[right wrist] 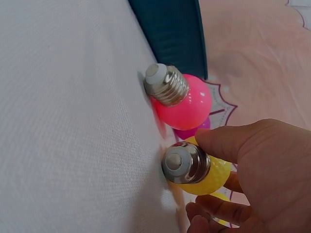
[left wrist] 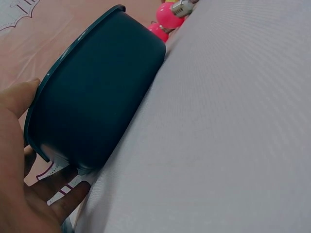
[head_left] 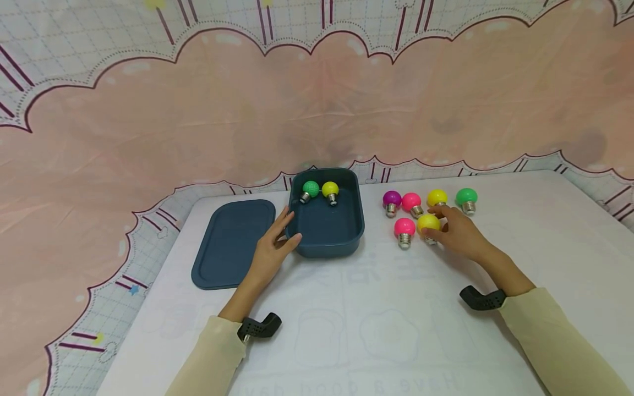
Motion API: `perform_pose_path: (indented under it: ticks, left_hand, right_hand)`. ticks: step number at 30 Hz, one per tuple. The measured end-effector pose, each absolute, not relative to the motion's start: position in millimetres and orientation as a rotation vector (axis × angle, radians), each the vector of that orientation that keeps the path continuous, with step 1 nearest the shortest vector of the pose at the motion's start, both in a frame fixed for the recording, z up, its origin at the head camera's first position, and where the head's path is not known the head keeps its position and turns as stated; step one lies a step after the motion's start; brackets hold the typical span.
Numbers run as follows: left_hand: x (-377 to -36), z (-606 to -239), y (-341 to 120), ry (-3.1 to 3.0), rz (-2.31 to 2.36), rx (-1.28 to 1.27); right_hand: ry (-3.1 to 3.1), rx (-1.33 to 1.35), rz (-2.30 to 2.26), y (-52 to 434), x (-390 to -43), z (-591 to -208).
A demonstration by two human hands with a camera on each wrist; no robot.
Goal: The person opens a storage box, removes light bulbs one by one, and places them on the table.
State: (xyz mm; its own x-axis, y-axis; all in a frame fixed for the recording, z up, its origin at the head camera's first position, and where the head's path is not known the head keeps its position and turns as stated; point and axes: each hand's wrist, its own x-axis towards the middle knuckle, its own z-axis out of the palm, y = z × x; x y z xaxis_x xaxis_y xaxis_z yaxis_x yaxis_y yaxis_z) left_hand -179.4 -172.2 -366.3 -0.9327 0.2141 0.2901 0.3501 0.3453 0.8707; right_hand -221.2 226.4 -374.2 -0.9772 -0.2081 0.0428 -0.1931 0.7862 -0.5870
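Observation:
My right hand [head_left: 459,233] pinches a yellow light bulb [head_left: 428,223] between thumb and fingers. In the right wrist view its silver screw base [right wrist: 187,162] points toward the camera, close to the cloth, with the thumb on the bulb's upper side. Beside it lies a pink bulb [head_left: 404,228]. My left hand [head_left: 269,247] touches the near left corner of a dark blue-green box [head_left: 327,251], its thumb at the rim and its fingers extended along the side. Inside the box, near the far wall, lie a green bulb [head_left: 311,189] and a yellow bulb [head_left: 330,190].
Behind the right hand are a purple bulb [head_left: 392,198], a second pink bulb [head_left: 411,202], another yellow bulb [head_left: 437,197] and a green bulb [head_left: 466,196]. A flat blue lid [head_left: 225,245] lies left of the box. White cloth [head_left: 376,319] covers the table; a patterned curtain [head_left: 317,110] hangs behind.

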Motion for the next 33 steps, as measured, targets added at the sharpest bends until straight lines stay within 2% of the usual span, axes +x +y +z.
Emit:
perform_pose_path:
  ticks: [33]
  left_hand:
    - [-179,-365,-173,-2.464,-1.66,-0.532]
  right_hand:
    - [2.951,-0.339,-0.942,223,-215,-358]
